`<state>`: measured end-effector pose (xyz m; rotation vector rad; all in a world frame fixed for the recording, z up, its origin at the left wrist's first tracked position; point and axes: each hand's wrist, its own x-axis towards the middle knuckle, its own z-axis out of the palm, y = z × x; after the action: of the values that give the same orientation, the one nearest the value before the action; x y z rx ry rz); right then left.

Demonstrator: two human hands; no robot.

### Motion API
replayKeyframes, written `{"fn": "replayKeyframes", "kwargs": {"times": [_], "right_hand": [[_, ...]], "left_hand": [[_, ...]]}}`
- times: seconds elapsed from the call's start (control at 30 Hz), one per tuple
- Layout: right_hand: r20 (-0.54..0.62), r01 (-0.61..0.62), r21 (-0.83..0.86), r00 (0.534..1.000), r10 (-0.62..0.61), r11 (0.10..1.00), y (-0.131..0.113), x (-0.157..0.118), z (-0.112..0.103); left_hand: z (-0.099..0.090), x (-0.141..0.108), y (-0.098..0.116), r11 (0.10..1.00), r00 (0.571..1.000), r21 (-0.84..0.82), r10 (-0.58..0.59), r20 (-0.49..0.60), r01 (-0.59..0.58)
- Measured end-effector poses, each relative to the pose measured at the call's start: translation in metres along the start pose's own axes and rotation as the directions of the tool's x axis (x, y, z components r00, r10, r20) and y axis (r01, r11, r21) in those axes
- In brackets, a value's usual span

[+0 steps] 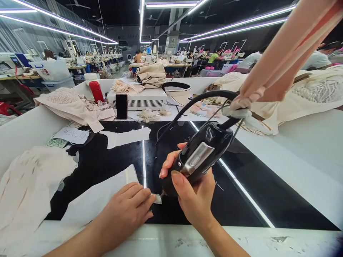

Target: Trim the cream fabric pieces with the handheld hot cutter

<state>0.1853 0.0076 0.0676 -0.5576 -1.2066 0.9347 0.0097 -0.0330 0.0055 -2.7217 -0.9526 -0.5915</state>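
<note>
My right hand is wrapped round a black corded hand-held power tool with a silver switch panel. The tool tilts down to the left, its working end near the black tabletop and partly hidden by my fingers. A knotted peach cloth strip runs to the tool's cord end from the upper right. My left hand is closed, fingertips pressed down on a narrow white strip whose free end points at the tool's tip. A larger white sheet, paper or fabric, lies partly beneath that hand.
White cut pieces are heaped at left; another white piece lies farther back. A phone leans against a white vented box. Beige lace garments lie right, more fabric left. The tool's black cord arches behind it.
</note>
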Motion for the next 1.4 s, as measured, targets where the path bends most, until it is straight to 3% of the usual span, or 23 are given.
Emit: {"fn": "replayKeyframes", "kwargs": {"times": [0.77,1.0,1.4], "right_hand": [[-0.017,-0.001,0.035,1.000,0.002,0.999,0.0013,-0.0011,0.0022],[0.048,-0.037,0.054,0.998,0.034,0.998,-0.0013,-0.0025,-0.0006],[0.002,-0.001,0.037,1.000,0.001,0.999,0.0004,-0.0016,0.0012]], "left_hand": [[0.0081,-0.0098,-0.0042,0.999,0.999,-0.017,0.030,-0.016,-0.030],[0.0030,-0.0028,-0.0020,0.999,0.999,-0.018,0.036,-0.016,-0.037],[0.0052,-0.0061,-0.0033,1.000,1.000,-0.015,0.024,0.000,-0.024]]}}
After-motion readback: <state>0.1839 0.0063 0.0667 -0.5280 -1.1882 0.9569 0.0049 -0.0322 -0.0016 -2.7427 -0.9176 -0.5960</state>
